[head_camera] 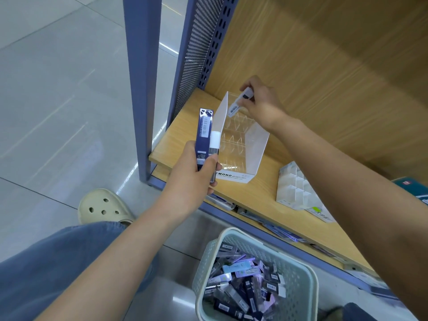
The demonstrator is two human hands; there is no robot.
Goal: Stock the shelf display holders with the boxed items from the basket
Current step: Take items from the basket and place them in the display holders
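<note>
Both forearms outstretched — left hand [194, 181], fingers round two boxes [205, 133]; right hand [262, 106] — fingers tight on a white box [238, 103]

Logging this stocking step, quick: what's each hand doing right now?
Left hand: holding a dark blue box and a slim white box, upright.
Right hand: pinching a white boxed item, tilted, above the clear display holder.

Glossy grey floor tiles [58, 77] border a blue post [141, 89], perforated panel [199, 54] and wood-grain backboard [324, 54].
</note>
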